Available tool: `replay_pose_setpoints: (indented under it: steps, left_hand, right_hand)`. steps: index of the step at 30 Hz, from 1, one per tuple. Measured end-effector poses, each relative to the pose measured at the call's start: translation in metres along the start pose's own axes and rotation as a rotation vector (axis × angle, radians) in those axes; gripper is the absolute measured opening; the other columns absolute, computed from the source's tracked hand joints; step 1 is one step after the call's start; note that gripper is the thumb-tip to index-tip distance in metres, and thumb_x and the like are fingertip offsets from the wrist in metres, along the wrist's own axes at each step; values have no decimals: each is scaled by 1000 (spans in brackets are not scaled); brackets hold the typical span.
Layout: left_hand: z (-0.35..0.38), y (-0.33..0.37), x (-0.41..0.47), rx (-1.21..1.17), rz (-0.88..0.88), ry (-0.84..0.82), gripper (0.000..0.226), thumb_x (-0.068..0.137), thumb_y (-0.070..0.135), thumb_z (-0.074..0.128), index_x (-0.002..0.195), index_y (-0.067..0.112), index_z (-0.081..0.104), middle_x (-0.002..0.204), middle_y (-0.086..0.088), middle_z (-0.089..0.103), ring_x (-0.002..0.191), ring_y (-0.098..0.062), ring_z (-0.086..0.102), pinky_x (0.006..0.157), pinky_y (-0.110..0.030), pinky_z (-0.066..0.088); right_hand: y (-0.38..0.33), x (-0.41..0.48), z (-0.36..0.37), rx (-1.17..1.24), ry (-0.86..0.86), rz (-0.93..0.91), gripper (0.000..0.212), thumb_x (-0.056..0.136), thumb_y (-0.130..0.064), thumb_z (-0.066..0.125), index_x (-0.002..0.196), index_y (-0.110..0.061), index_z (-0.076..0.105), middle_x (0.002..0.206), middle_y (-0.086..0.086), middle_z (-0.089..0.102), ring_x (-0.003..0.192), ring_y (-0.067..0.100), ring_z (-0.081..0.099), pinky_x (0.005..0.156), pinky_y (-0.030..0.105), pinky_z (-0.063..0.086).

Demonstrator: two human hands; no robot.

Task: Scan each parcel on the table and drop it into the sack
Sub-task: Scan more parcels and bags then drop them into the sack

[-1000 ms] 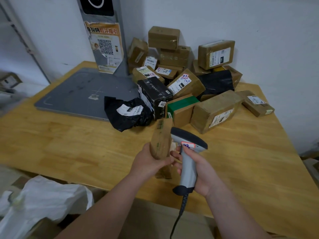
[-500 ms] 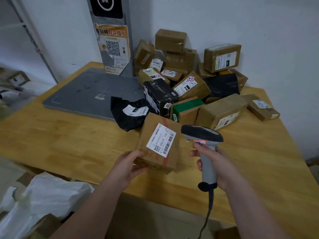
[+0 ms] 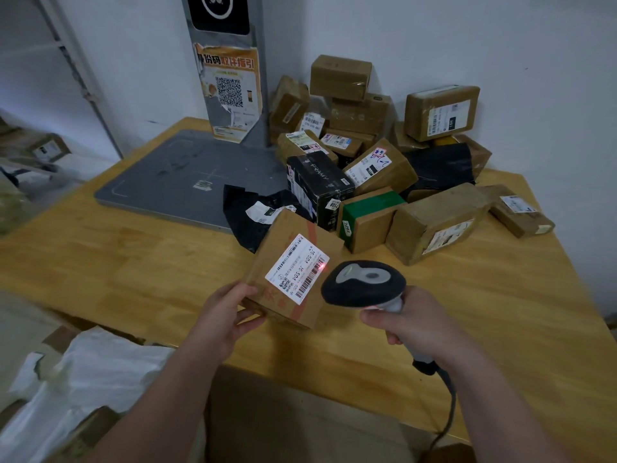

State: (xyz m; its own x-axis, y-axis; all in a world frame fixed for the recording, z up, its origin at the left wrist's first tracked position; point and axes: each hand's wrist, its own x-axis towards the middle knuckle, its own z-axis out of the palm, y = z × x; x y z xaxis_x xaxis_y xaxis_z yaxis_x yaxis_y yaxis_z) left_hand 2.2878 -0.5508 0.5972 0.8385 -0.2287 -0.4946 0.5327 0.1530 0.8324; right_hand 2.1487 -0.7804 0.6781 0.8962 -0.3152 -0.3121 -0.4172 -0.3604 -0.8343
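The left hand [image 3: 222, 315] grips a cardboard parcel [image 3: 293, 269] by its lower corner, held above the table [image 3: 100, 262]. The right hand [image 3: 410, 324] grasps the scanner [image 3: 364, 284], its red dot on the parcel's label [image 3: 297, 267]. A white sack [image 3: 83, 379] lies lower left.

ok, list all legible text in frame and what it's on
"15 504": white label on the held parcel.
"FRAMY": top of the black box.
"份码…指引": poster headline, middle characters unclear.
Other parcel labels, stickers and small print: too blurred to read.
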Motion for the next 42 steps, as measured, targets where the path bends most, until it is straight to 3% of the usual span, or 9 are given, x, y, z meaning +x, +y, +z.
replay_pose_setpoints:
  steps: [3, 7, 13, 19, 23, 26, 29, 34, 42]
  left_hand:
    - [-5, 1, 2, 29, 13, 3, 16, 91, 10, 57, 105, 10, 63, 102, -12, 65, 98, -31, 64, 79, -42, 55]
    - [-13, 3, 4, 57, 27, 16, 27, 90, 13, 58, 117, 10, 61, 108, -13, 66, 102, -31, 65, 79, -41, 56]
    - [-26, 7, 8, 72, 41, 60, 31, 89, 16, 60, 120, 12, 61, 100, -8, 66, 103, -29, 64, 78, -41, 57]
    - [-42, 8, 8, 72, 49, 117, 30, 91, 16, 59, 121, 11, 61, 95, -7, 64, 103, -31, 63, 86, -46, 55]
    - [-53, 11, 4, 31, 44, 158, 27, 91, 15, 58, 117, 9, 62, 95, -9, 63, 101, -30, 63, 87, -47, 54]
    - [-64, 14, 0, -2, 45, 181, 30, 90, 15, 59, 118, 7, 62, 95, -9, 62, 98, -29, 62, 82, -44, 56]
    - [-82, 20, -8, -12, 68, 221, 30, 90, 15, 59, 119, 7, 61, 92, -8, 62, 93, -27, 63, 77, -40, 55]
    - [-135, 31, -33, -18, 151, 384, 34, 88, 21, 64, 121, 15, 62, 81, -2, 62, 80, -21, 59, 77, -37, 53]
    - [-234, 27, -89, -36, 243, 818, 48, 86, 19, 71, 128, 9, 51, 105, -11, 60, 79, -17, 58, 69, -32, 51]
  right_hand:
    - [-2, 1, 1, -48, 2, -16, 14, 82, -15, 75, 76, -19, 62, 42, -20, 54, 42, -3, 52, 43, 11, 38]
    - [-4, 1, 1, -87, 12, -34, 14, 80, -16, 78, 76, -15, 65, 48, -11, 56, 41, -2, 52, 42, 12, 38]
    - [-4, 5, 3, -112, 5, -34, 17, 77, -18, 79, 82, -6, 68, 52, -9, 56, 42, 1, 53, 43, 14, 40]
    - [-10, 10, 9, -142, -29, -56, 18, 78, -19, 78, 85, -4, 70, 64, 1, 62, 45, 3, 55, 46, 17, 44]
    - [-16, 15, 19, -137, -54, -56, 15, 80, -17, 77, 77, -9, 66, 48, -10, 56, 42, 0, 53, 43, 13, 39]
    - [-23, 21, 32, -105, -61, -70, 14, 80, -17, 77, 87, -11, 68, 56, -10, 59, 43, -1, 54, 44, 13, 41]
    - [-34, 30, 48, -79, -110, -79, 14, 80, -17, 78, 85, -15, 65, 48, -14, 58, 43, -3, 54, 43, 13, 40]
    - [-55, 44, 90, -65, -242, -88, 14, 79, -17, 77, 75, -18, 63, 44, -14, 55, 44, 4, 53, 48, 18, 44]
    - [-83, 57, 175, -139, -492, -154, 14, 78, -21, 77, 87, -16, 69, 63, -5, 62, 51, 9, 56, 57, 28, 50]
